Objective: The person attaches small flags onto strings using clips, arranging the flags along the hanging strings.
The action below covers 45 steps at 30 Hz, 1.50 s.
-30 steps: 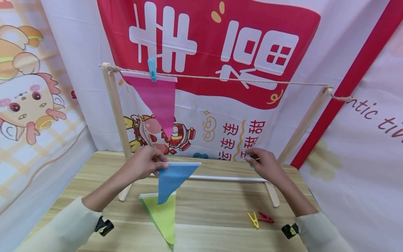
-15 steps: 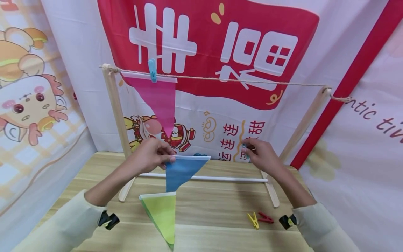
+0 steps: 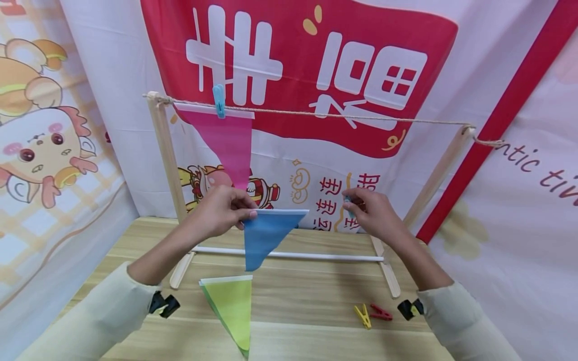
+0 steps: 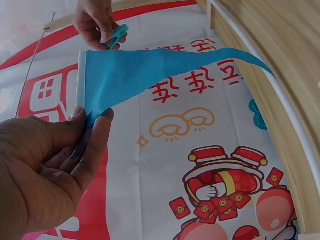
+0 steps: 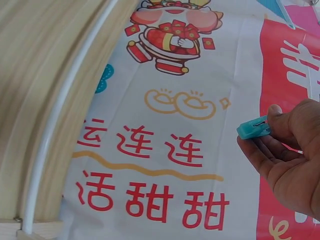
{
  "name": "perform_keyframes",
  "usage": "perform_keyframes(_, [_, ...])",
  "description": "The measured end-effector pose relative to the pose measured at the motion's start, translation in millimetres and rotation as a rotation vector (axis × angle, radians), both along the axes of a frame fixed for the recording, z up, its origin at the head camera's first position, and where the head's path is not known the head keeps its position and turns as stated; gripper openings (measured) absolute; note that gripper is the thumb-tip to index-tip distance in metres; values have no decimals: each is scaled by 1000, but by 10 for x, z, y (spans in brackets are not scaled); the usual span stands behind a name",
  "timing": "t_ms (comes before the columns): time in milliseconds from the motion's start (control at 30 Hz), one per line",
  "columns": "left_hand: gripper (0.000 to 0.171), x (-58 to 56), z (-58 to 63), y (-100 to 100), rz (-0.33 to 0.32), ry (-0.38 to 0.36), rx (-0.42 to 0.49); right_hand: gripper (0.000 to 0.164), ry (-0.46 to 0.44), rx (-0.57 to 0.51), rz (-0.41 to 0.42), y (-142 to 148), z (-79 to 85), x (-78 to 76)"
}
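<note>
Between thumb and fingers, my left hand (image 3: pixel 226 210) pinches a blue pennant flag (image 3: pixel 271 233) by the left end of its white top edge. The pennant hangs in the air, below the twine (image 3: pixel 343 115) and in front of the stand. To its right, my right hand (image 3: pixel 377 210) holds a teal clothespin (image 5: pixel 254 128) in its fingertips, apart from the flag. A pink pennant (image 3: pixel 226 145) hangs from the left part of the twine under a light blue clothespin (image 3: pixel 219 101). Its tip is hidden behind my left hand.
Two wooden posts (image 3: pixel 164 155) with feet carry the twine, joined low down by a white rod (image 3: pixel 316 256). Green pennants (image 3: pixel 232 306) lie stacked on the wooden table (image 3: pixel 307 321). A yellow clothespin (image 3: pixel 363 316) and a red clothespin (image 3: pixel 381 312) lie at the right. A printed cloth hangs behind.
My left hand has risen and moved right with the blue pennant, which now clears the green ones. My right hand has shifted slightly up and left with the teal clothespin.
</note>
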<state>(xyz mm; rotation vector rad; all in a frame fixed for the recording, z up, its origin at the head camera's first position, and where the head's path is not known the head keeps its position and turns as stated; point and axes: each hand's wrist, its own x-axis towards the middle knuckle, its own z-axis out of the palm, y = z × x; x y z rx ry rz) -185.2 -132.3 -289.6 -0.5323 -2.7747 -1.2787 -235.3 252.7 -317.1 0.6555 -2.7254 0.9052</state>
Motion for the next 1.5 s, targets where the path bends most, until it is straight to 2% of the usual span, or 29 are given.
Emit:
perform_keyframes(133, [16,-24,61,6,10,33,4,35,18,-2,14,-24,59,-11])
perform_keyframes(367, [20,-72,165,-6,69,101,-41,35,29,-2,19,-49,163,-27])
perform_keyframes(533, [22,-141,204,-36,108,92,-45,35,35,-6,21,-93,248,-35])
perform_keyframes(733, [23,-214,261,-59,118,48,22,36,69,6,19,-149,333,-38])
perform_keyframes(1133, [35,-333,342,-87,173,31,93,38,71,-14,32,-220,499,-45])
perform_keyframes(1267, [41,-364,360,-84,175,35,148,38,71,-22,36,-235,524,-44])
perform_keyframes(1500, [47,-399,403,-78,186,23,278,39,123,-43,57,-285,603,-68])
